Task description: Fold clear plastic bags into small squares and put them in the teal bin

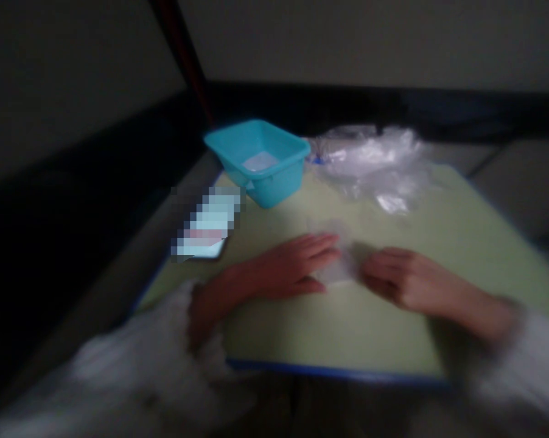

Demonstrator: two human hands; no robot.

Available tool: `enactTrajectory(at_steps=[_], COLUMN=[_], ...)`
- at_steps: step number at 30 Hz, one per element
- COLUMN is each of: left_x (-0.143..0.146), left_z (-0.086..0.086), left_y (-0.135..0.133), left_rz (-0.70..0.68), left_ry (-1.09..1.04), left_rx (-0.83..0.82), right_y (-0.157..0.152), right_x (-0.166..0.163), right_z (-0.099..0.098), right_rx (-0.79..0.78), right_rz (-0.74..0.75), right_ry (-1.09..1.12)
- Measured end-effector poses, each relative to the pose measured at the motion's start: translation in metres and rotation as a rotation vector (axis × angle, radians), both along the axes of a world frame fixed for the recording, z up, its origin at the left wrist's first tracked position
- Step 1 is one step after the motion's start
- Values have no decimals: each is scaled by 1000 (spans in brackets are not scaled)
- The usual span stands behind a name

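Observation:
A small clear plastic bag or sheet (pixel 341 271) lies flat on the yellow-green table (pixel 302 334); blur hides its exact kind. My left hand (pixel 297 264) rests on its left part, with the fingers stretched out and the thumb apart. Just right of the sheet is my right hand (pixel 402 277), its fingers curled together close to the sheet's edge. Whatever those fingers pinch, if anything, is hidden from me.
A turquoise plastic basin (pixel 283 182) with something whitish inside stands at the back left. To its right lies a heap of crumpled clear plastic bags (pixel 379 164). A lit phone-like screen (pixel 208 225), partly pixelated, is near the left edge. The table has a blue rim (pixel 329 369).

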State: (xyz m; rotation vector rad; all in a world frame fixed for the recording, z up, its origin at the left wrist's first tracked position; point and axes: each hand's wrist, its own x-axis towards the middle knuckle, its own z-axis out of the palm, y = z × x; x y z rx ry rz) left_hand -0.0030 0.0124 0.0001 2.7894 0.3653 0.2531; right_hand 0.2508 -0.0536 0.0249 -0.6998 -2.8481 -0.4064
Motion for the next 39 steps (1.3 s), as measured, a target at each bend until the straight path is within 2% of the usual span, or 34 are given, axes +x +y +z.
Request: enactTrajectory(at_steps=[8,12,15,24,39], left_x=[1,3,4,4,6], left_z=[-6,-5,-4,-4,-6], left_y=[-1,-2,-1,-1,14], left_rz=[118,230,256,235,343], left_ry=[4,38,62,119,214], left_rx=[74,91,77,48,73], right_y=[-6,4,14,17,17], right_x=[-8,-8,-10,-11,-10], right_z=[3,-6,-16,-27,-29], right_rx=[-112,-142,-211,-372,-391], right_rz=[32,-131,-280,-305,-422], right_ry=[118,254,319,245,140])
